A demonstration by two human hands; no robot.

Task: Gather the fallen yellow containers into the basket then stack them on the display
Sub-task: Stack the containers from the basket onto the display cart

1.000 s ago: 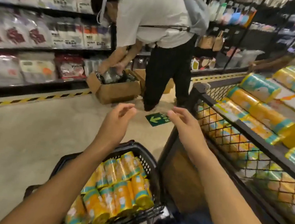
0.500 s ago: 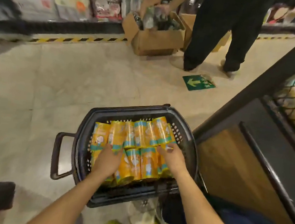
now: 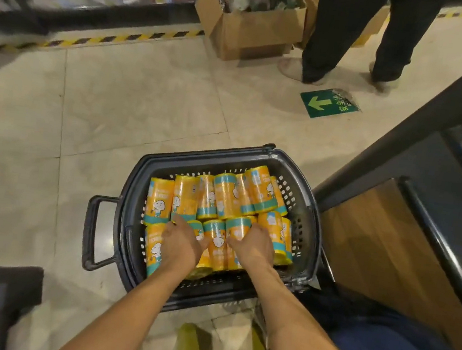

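Left hand (image 3: 182,243) and right hand (image 3: 253,246) each curl round yellow containers (image 3: 215,247) in the near row of the basket (image 3: 211,160). These lie on their sides, long axes pointing away from the person. The display (image 3: 374,250) stands to the right, nearer the right hand.

Both bare forearms (image 3: 147,298) reach forward and down, nearly parallel. The left hand (image 3: 181,242) and right hand (image 3: 253,248) lie palm-down, close together, thumbs turned inward, fingers bent downward. Whether they grip anything is hard to tell.
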